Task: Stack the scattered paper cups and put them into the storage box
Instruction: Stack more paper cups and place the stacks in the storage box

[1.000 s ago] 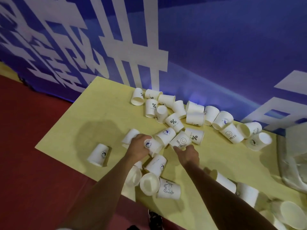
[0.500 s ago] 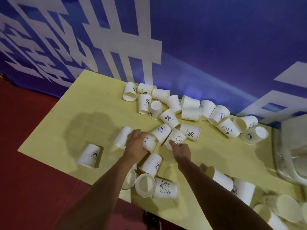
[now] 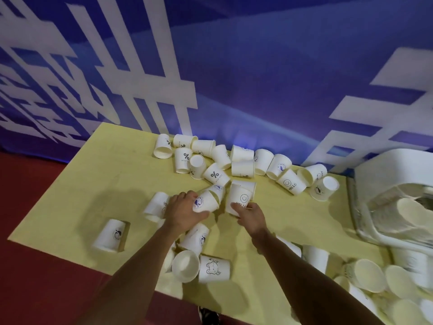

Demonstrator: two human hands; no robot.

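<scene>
Reaching farther, right hand [image 3: 251,218] now grasps the smiley cup [image 3: 241,195]; left hand [image 3: 182,212] still grips a blue-logo cup [image 3: 206,202].

I seem to be in an event hall: big blue banner [image 3: 257,78] behind, red carpet [image 3: 35,277] under the yellow table [image 3: 82,195].

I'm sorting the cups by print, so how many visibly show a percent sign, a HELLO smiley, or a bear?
Percent-sign cups: 2
HELLO smiley cups: 2, one gripped by the right hand
Bear cup: 1
Total with these prints readable: 5
</scene>
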